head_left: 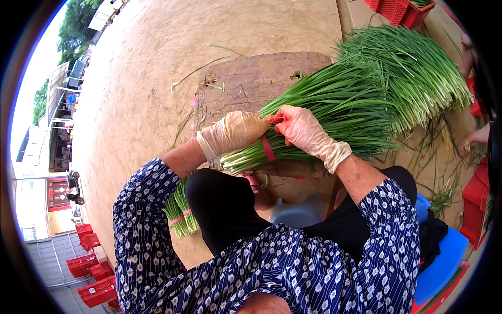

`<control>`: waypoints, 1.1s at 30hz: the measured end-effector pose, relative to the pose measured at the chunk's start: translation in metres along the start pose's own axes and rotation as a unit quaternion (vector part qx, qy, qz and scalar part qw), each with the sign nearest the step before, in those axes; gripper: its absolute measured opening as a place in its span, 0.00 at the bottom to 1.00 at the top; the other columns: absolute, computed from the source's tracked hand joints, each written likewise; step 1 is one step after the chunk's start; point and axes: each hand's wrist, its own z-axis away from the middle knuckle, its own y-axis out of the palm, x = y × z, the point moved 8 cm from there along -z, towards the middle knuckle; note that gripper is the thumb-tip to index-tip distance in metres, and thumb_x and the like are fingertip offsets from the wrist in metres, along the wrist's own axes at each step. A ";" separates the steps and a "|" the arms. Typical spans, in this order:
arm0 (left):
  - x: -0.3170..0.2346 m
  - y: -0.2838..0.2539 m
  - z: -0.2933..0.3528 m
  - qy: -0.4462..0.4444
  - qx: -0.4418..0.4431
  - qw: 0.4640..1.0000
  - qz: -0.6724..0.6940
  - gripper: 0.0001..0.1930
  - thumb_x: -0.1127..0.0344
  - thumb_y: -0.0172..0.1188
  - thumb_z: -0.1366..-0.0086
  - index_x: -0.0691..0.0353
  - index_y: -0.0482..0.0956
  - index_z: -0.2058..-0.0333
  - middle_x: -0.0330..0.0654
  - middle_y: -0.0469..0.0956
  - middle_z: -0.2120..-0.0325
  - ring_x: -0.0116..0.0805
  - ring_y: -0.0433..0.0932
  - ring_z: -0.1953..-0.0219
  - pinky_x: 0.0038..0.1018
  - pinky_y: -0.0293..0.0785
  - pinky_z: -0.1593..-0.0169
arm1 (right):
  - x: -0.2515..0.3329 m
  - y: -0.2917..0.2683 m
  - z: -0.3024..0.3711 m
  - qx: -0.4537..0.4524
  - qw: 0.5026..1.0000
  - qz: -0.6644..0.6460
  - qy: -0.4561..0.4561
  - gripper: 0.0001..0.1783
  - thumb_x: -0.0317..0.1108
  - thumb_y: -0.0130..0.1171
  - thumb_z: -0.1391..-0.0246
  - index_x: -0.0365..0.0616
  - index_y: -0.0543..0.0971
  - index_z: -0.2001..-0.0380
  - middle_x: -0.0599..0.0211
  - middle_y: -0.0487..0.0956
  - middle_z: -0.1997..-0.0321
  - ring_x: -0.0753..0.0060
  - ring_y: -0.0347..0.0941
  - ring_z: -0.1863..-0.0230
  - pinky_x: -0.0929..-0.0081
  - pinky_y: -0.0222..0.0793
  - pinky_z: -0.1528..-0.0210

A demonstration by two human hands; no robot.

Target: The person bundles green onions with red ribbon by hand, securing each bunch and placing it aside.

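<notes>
Gloved fingers point(283, 118) pinch closed on a pink band point(268, 149) around stalks point(239, 159).

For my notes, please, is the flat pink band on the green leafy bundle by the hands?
On: the flat pink band crosses the green leafy bundle; I cannot tell if it's fastened.

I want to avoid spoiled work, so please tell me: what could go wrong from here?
The band might slip, as the left hand and right hand meet close to it. Leaf ends of the bundle lie against the pile, so they could tangle. The thin gloves might catch.
</notes>
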 end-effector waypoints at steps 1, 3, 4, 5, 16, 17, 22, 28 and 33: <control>0.002 -0.002 0.001 0.002 -0.029 1.000 0.008 0.08 0.65 0.58 0.39 0.62 0.74 0.66 0.52 0.77 0.76 0.53 0.80 0.68 0.46 0.75 0.68 | 0.000 0.001 0.000 -0.001 1.000 0.007 -0.001 0.07 0.25 0.57 0.44 0.35 0.79 0.62 0.69 0.78 0.75 0.81 0.70 0.82 0.79 0.67 0.79; 0.008 0.003 0.004 0.006 -0.087 0.996 0.023 0.08 0.64 0.58 0.38 0.61 0.74 0.66 0.51 0.77 0.76 0.52 0.80 0.68 0.46 0.75 0.68 | 0.001 -0.001 -0.003 -0.016 0.999 -0.005 -0.028 0.08 0.25 0.58 0.44 0.35 0.79 0.61 0.69 0.78 0.74 0.82 0.69 0.83 0.79 0.66 0.79; 0.010 0.006 0.005 -0.007 -0.100 0.995 0.027 0.07 0.64 0.58 0.38 0.61 0.74 0.66 0.50 0.76 0.76 0.52 0.80 0.68 0.45 0.75 0.68 | 0.003 -0.004 -0.003 -0.024 0.999 -0.008 -0.043 0.08 0.25 0.58 0.44 0.35 0.79 0.61 0.69 0.78 0.74 0.82 0.69 0.83 0.79 0.66 0.79; 0.011 0.009 0.007 -0.021 -0.114 0.993 0.031 0.07 0.64 0.58 0.37 0.61 0.74 0.66 0.50 0.76 0.76 0.52 0.79 0.68 0.45 0.75 0.67 | 0.002 -0.004 -0.003 -0.022 0.999 -0.006 -0.033 0.08 0.25 0.58 0.44 0.35 0.80 0.61 0.67 0.79 0.75 0.81 0.69 0.83 0.77 0.67 0.79; 0.027 -0.006 0.000 -0.061 -0.046 0.975 0.209 0.09 0.65 0.63 0.39 0.59 0.81 0.61 0.47 0.83 0.65 0.49 0.82 0.59 0.38 0.77 0.56 | 0.003 -0.003 -0.007 -0.020 1.000 0.019 -0.009 0.11 0.25 0.59 0.47 0.37 0.81 0.59 0.59 0.81 0.76 0.74 0.72 0.82 0.72 0.71 0.75; 0.028 -0.006 -0.001 -0.066 -0.038 0.976 0.205 0.09 0.65 0.63 0.39 0.59 0.82 0.62 0.47 0.83 0.66 0.49 0.82 0.60 0.39 0.77 0.57 | 0.003 -0.003 -0.008 -0.019 0.999 0.034 -0.012 0.11 0.25 0.59 0.48 0.37 0.81 0.59 0.59 0.81 0.75 0.74 0.73 0.81 0.72 0.71 0.75; 0.032 -0.002 -0.010 -0.106 -0.006 0.985 0.139 0.08 0.64 0.64 0.42 0.58 0.82 0.65 0.47 0.83 0.69 0.49 0.82 0.63 0.40 0.77 0.59 | 0.003 -0.001 -0.010 -0.025 0.996 0.080 -0.030 0.12 0.27 0.60 0.49 0.39 0.82 0.60 0.55 0.80 0.76 0.70 0.75 0.79 0.70 0.72 0.73; 0.031 0.001 -0.005 -0.160 -0.056 0.972 0.163 0.09 0.65 0.62 0.45 0.58 0.83 0.65 0.51 0.83 0.69 0.53 0.82 0.62 0.42 0.77 0.59 | 0.001 -0.004 -0.016 -0.032 0.994 0.102 -0.029 0.11 0.27 0.61 0.49 0.39 0.82 0.61 0.54 0.81 0.75 0.67 0.77 0.75 0.69 0.73 0.69; 0.049 -0.001 0.012 -0.140 -0.132 0.915 0.354 0.08 0.69 0.64 0.43 0.63 0.82 0.64 0.49 0.83 0.69 0.43 0.83 0.63 0.36 0.77 0.57 | 0.007 -0.002 -0.013 -0.040 0.992 0.089 -0.081 0.09 0.27 0.61 0.48 0.38 0.82 0.62 0.53 0.82 0.72 0.60 0.79 0.72 0.66 0.73 0.66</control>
